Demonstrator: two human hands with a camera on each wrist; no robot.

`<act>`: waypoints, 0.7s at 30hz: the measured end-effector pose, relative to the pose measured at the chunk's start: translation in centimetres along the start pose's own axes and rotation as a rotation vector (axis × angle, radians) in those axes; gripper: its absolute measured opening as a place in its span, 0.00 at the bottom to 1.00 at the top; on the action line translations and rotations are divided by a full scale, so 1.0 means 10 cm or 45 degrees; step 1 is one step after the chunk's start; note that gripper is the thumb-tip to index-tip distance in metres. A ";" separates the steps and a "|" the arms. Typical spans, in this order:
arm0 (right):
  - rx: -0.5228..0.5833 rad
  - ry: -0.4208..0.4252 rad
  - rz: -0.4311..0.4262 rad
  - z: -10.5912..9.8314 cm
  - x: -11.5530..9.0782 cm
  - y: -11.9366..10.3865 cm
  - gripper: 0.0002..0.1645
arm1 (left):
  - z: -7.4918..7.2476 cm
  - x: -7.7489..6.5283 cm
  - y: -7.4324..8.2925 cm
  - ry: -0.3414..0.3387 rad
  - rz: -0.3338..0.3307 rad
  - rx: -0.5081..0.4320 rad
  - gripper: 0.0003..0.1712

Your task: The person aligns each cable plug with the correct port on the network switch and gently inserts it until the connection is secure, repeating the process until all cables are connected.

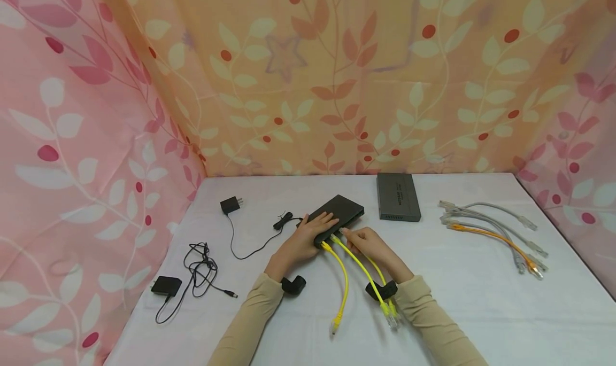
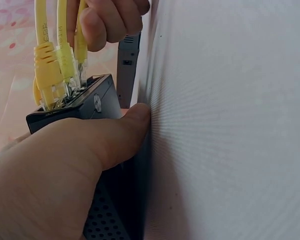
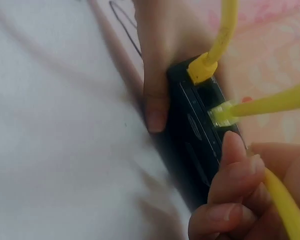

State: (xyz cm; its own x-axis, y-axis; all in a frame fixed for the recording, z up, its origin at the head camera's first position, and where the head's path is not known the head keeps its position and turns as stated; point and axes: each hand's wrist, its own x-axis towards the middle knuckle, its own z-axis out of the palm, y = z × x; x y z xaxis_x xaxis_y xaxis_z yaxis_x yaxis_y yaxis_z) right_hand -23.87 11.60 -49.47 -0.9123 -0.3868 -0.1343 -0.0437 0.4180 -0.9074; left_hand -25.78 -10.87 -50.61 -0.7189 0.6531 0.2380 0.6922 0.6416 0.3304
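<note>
A black network switch (image 1: 343, 208) lies on the white table, its port side toward the person. My left hand (image 1: 308, 238) grips its left end, fingers across the top and thumb (image 2: 125, 132) along the side. Two yellow network cables are plugged into neighbouring ports; one has a darker yellow boot (image 3: 202, 69), the other a clear plug (image 3: 222, 114). Beside them my right hand (image 1: 370, 244) pinches a third yellow network cable (image 3: 285, 205) near its plug, right at the ports. The fingers partly hide that plug. The cables' loose ends hang toward the person.
A second, grey switch (image 1: 398, 197) lies behind to the right. Several grey cables (image 1: 481, 213) and an orange one (image 1: 500, 238) lie at the right. To the left are two black power adapters (image 1: 231, 205) (image 1: 166, 286) with cords; one cord runs to the black switch.
</note>
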 end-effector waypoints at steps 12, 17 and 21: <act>0.276 -0.027 0.120 0.05 0.05 0.04 0.31 | -0.02 0.01 0.04 -0.024 0.004 0.041 0.49; 0.313 -0.020 0.151 0.05 0.07 0.08 0.29 | -0.04 0.02 0.07 -0.026 0.027 0.056 0.48; 0.342 -0.038 0.139 0.04 0.08 0.10 0.29 | -0.04 0.03 0.08 -0.025 0.049 0.077 0.48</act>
State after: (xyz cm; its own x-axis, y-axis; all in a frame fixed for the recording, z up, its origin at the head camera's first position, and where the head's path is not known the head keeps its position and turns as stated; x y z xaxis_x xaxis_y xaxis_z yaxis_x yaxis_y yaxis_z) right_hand -24.45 11.39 -50.68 -0.8932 -0.3772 -0.2448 0.1669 0.2275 -0.9594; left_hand -25.49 -10.34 -49.95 -0.6907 0.6851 0.2317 0.7224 0.6386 0.2652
